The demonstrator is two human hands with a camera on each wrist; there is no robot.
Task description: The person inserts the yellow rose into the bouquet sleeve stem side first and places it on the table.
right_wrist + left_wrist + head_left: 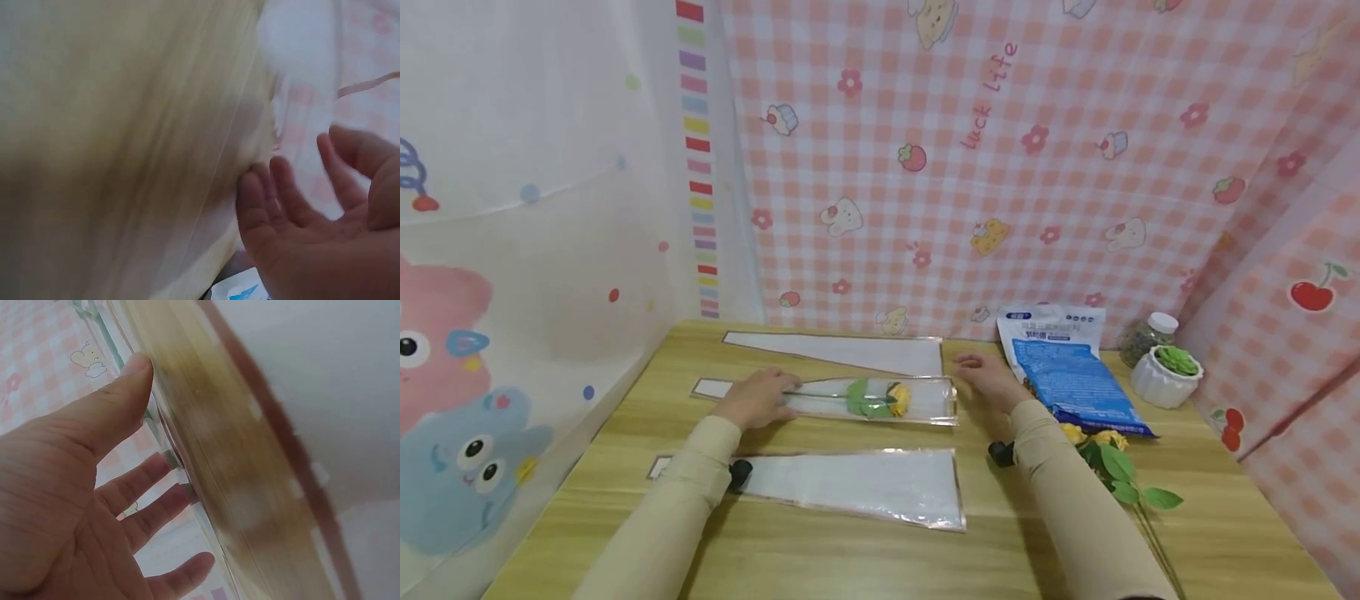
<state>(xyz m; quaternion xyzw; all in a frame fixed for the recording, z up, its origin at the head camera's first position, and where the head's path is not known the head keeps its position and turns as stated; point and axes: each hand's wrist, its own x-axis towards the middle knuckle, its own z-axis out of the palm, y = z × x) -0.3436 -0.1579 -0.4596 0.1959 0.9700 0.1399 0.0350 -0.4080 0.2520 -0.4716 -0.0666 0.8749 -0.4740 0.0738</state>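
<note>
On the wooden table, a yellow rose (898,400) with green leaves lies in the middle clear sleeve (936,402). My left hand (758,398) rests on that sleeve's narrow part over the stem; in the left wrist view the left hand (94,481) has its thumb and fingers spread at the sleeve's edge. Just right of the sleeve's wide end is my right hand (992,379), holding nothing; the right wrist view shows the right hand (312,219) with loosely bent fingers near the table surface.
One flat sleeve (880,352) lies behind the middle one, another sleeve (865,487) in front. At the right are a blue-and-white bag (1067,375), a lidded jar (1142,340), a white pot (1165,385) with a green plant, and more yellow roses (1108,439) beside my right forearm.
</note>
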